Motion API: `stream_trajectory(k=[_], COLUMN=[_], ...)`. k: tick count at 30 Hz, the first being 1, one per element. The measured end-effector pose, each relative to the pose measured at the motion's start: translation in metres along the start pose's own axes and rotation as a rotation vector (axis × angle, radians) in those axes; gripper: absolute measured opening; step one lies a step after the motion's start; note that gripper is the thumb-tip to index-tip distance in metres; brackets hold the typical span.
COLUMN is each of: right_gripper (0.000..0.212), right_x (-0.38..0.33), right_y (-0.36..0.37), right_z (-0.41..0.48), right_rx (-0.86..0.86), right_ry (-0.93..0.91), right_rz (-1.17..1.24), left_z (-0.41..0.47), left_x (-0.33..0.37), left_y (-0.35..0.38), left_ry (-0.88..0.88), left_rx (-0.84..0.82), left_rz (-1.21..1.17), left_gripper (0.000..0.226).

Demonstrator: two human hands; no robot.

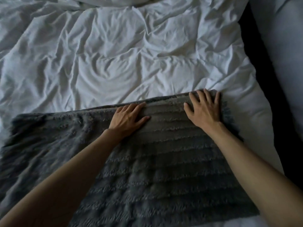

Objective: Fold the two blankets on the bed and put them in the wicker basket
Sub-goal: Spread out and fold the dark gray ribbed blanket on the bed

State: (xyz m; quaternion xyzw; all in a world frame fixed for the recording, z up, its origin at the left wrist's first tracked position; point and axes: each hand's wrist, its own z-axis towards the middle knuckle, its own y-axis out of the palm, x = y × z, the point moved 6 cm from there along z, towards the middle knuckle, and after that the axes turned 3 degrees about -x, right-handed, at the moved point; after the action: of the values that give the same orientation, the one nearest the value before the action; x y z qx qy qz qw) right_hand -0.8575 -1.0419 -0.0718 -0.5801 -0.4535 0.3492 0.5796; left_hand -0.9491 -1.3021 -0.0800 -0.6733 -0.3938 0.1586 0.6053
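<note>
Blanket (155, 161): grey, furry, ribbed in rows, spread flat across the near part of the bed, on top of the white duvet (114, 54).
Blanket count: one in view.
Blanket edges: far edge running slantwise across the duvet, higher toward the right; short fringe along the right side, lying just inside the duvet's right edge; left part blurred and darker (texture hard to read there).
Hands count: two, both bare, with bare forearms reaching in from the near edge.
Left hand (129, 117): laid palm down on the blanket at the middle of its far edge, fingers straight and close together, thumb apart, gripping nothing.
Right hand (204, 108): laid palm down on the blanket's far right corner, fingers spread and straight, fingertips reaching the far edge, gripping nothing.
Gap between hands: a strip of ribbed blanket, hands apart and not touching.
Duvet: white, heavily creased, covering the bed from the left edge to the right edge.
Pillow (111, 0): white, only partly seen at the bed's far edge.
Right of the bed: dark strip (262, 79) along the duvet's right edge, then a pale padded surface (287, 38) (kind not clear).
</note>
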Motion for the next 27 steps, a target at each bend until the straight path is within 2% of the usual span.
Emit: stream_trajectory(k=[4, 8, 11, 15, 20, 23, 25, 27], right_gripper=[0.056, 0.057, 0.058, 0.057, 0.055, 0.055, 0.058, 0.062], right_x=[0.006, -0.003, -0.031, -0.083, -0.093, -0.143, -0.203, -0.277], right_y=[0.032, 0.023, -0.003, 0.001, 0.015, -0.009, -0.029, -0.043], right_z=[0.006, 0.004, -0.015, -0.057, -0.067, -0.058, -0.058, -0.063], right_rx=[-0.057, -0.043, 0.032, -0.029, -0.107, -0.089, -0.059, -0.081], right_ry=[0.02, 0.029, 0.016, -0.126, -0.063, 0.009, -0.107, -0.301], right_rz=[0.138, 0.055, 0.168, 0.275, 0.139, 0.22, 0.297, 0.307], left_z=[0.007, 0.009, -0.004, -0.033, -0.086, -0.128, -0.156, -0.182], left_x=[-0.023, -0.014, 0.017, 0.036, -0.042, -0.093, -0.128, -0.166], left_y=[0.028, 0.025, 0.013, 0.015, -0.005, -0.024, -0.029, -0.031], left_ry=[-0.116, -0.143, -0.107, -0.051, -0.112, -0.133, -0.206, -0.338], left_rx=[-0.046, -0.025, 0.107, 0.106, 0.109, 0.174, 0.168, 0.141], left_rz=[0.029, 0.132, 0.125, 0.024, 0.17, 0.25, 0.247, 0.188], left_gripper=[0.066, 0.062, 0.053, 0.055, 0.052, 0.054, 0.057, 0.065])
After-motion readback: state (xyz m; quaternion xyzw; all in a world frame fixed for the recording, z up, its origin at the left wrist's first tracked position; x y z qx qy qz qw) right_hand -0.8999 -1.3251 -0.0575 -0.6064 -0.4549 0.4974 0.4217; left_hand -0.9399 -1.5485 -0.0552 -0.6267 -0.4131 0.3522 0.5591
